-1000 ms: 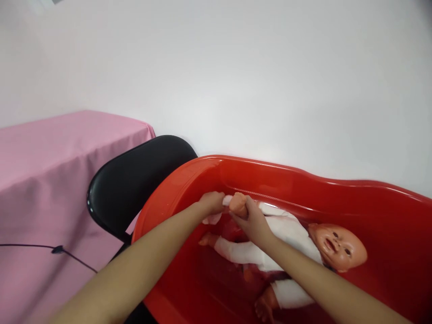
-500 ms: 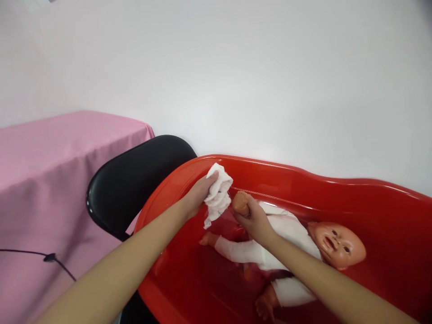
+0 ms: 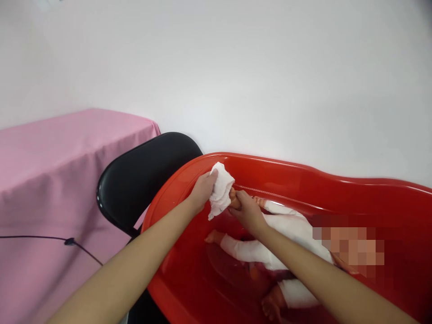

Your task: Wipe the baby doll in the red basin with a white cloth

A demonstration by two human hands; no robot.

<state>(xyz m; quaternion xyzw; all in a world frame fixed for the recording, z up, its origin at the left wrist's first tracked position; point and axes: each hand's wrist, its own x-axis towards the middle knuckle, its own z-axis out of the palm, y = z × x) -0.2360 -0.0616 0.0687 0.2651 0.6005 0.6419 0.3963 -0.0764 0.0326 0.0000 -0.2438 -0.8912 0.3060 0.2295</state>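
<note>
The left hand [image 3: 203, 189] pinches a white cloth [image 3: 222, 185], likely limp, best held bunched, over the red bathtub [image 3: 280, 180]; the right hand [image 3: 249, 210] grips a baby doll's [image 3: 286, 228] left-pointing foot [image 3: 233, 198], perhaps slippery.

Soft, diffuse light (one pixelated patch [image 3: 357, 247])

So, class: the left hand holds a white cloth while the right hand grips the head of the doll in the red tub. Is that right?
Not quite: the head-camera view shows the right hand gripping the doll's leg near the foot. The rest stands: left hand, white cloth, red tub.
</note>
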